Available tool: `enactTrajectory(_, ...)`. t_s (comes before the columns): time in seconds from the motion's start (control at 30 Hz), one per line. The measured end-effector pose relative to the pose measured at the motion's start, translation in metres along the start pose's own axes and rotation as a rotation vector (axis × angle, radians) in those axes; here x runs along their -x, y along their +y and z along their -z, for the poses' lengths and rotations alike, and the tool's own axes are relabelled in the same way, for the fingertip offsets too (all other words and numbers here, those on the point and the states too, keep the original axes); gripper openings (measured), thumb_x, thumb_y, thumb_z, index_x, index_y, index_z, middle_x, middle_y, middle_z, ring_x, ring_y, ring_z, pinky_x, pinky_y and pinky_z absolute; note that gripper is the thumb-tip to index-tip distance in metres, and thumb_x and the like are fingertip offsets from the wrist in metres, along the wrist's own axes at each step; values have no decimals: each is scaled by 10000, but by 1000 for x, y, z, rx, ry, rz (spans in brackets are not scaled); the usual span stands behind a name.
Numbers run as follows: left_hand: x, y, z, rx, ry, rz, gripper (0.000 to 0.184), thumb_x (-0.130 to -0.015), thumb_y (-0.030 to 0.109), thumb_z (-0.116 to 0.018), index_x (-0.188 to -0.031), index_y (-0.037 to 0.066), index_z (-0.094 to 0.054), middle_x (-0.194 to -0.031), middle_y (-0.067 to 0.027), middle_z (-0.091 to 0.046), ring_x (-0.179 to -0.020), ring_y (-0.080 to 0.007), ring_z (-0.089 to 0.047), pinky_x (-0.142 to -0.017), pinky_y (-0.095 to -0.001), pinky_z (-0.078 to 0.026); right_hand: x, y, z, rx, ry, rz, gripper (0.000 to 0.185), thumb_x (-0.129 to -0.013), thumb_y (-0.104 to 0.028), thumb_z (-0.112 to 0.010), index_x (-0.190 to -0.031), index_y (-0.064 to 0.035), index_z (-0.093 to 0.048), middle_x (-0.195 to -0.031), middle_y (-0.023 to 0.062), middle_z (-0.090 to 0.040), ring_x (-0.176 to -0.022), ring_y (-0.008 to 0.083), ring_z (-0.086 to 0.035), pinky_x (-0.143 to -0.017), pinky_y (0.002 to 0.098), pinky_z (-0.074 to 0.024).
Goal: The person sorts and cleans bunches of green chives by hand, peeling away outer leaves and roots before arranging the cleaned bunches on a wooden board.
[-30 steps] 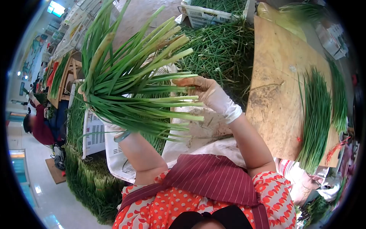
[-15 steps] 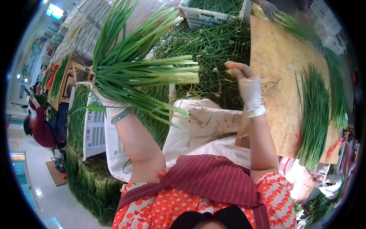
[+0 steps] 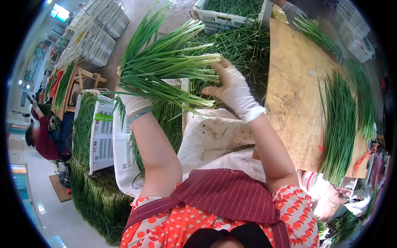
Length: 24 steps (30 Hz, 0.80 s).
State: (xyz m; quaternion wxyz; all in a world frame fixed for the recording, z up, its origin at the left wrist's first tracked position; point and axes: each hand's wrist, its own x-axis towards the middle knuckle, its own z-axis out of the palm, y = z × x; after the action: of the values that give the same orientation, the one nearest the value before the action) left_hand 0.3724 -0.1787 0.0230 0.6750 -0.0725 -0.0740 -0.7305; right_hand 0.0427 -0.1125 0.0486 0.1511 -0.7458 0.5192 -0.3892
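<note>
"How is the left hand (image 3: 134, 104) holding on?"

"Its grip is clasping the leafy part of the bunch of green stalks (image 3: 165, 72), though leaves are hiding most of the fingers; the bunch is hanging in the air, left of centre, with its pale ends pointing right."

"Why that way round?"

"Presumably so those ends are lying within reach of the right hand (image 3: 232, 87); that grip is standing spread, thumb well apart from fingers, the fingertips just beside the pale ends; I cannot tell whether they are touching."

"And around them?"

"White sacking (image 3: 211, 134) is covering the near middle, perhaps catching dirt; a heap of loose greens (image 3: 248, 49) is lying beyond it; a white crate (image 3: 103, 142) is standing on the left, holding greens upright together."

"On the right?"

"The desk (image 3: 289, 78) is carrying a long bundle (image 3: 341, 128), laid near to far, likely keeping it straight; at the far edge, another person's gloved hand (image 3: 292, 13) is touching more stalks (image 3: 317, 36)."
</note>
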Motion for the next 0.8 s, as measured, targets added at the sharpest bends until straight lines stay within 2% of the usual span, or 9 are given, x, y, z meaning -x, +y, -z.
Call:
enactTrajectory(0.07,-1,-4,1,-628,7,-153,294,-917,120,-455,-1166,-14,-535,-1108,-153,-586,-1004,-225,-569,-885,-335,-454,-2,3,-16,120,-78,112,597,-719,-243,-748,-1266,-123,-541,-1234,164,-553,-1071,320,-561,-907,404,-446)
enactTrajectory(0.17,-6,-6,3,454,-29,101,302,-956,172,-443,-1185,1,-540,-1160,-145,-578,-1014,-236,-579,-896,-348,-462,3,7,-23,57,-25,124,448,-772,-177,-706,-1198,-89,-600,-1053,163,-642,-914,293,-631,-812,368,-489)
enactTrajectory(0.23,-6,-12,-2,-946,546,-381,337,-982,242,-420,-1196,11,-543,-1182,-139,-578,-1015,-237,-589,-899,-349,-472,6,7,-24,2,-34,73,361,-812,-166,-676,-1165,-102,-631,-966,141,-677,-854,254,-657,-776,342,-504)
enactTrajectory(0.37,-6,-14,7,-1463,530,-355,369,-978,295,-438,-1192,15,-548,-1164,-135,-593,-1003,-225,-597,-882,-335,-488,11,2,-24,-675,89,-188,252,-924,-226,-581,-1048,-30,-677,-911,63,-701,-778,103,-615,-723,256,-484)
enactTrajectory(0.43,-11,-8,18,-929,426,-449,311,-979,211,-429,-1024,-22,-630,-921,-115,-679,-759,-188,-649,-670,-302,-536,7,9,-13,-1016,265,-378,249,-927,-230,-572,-948,-13,-692,-877,88,-703,-787,112,-629,-744,261,-484)
enactTrajectory(0.67,-7,-2,31,-1689,390,-539,310,-983,221,-422,-970,-7,-631,-868,-101,-674,-728,-165,-635,-639,-283,-529,5,21,28,-1102,601,-440,210,-904,-194,-609,-958,-10,-694,-915,93,-695,-855,148,-614,-848,263,-451)
enactTrajectory(0.7,-5,-6,26,-1343,402,-532,306,-979,225,-431,-953,-4,-633,-871,-106,-674,-729,-167,-638,-633,-286,-529,5,16,30,-1102,601,-439,210,-904,-194,-609,-958,-10,-694,-915,93,-695,-855,148,-614,-848,263,-451)
enactTrajectory(0.77,-6,-15,14,-995,402,-513,303,-975,228,-439,-935,-1,-634,-874,-110,-674,-730,-169,-641,-628,-288,-529,2,1,29,-951,262,-382,237,-850,-200,-682,-1001,-17,-690,-971,96,-687,-912,153,-610,-885,269,-441)
enactTrajectory(0.8,-7,-17,12,-1096,495,-518,291,-965,225,-456,-929,1,-638,-881,-114,-674,-748,-182,-645,-648,-303,-535,1,0,26,-988,68,-464,304,-812,-202,-726,-1045,-12,-677,-1011,91,-678,-935,143,-603,-897,265,-435)
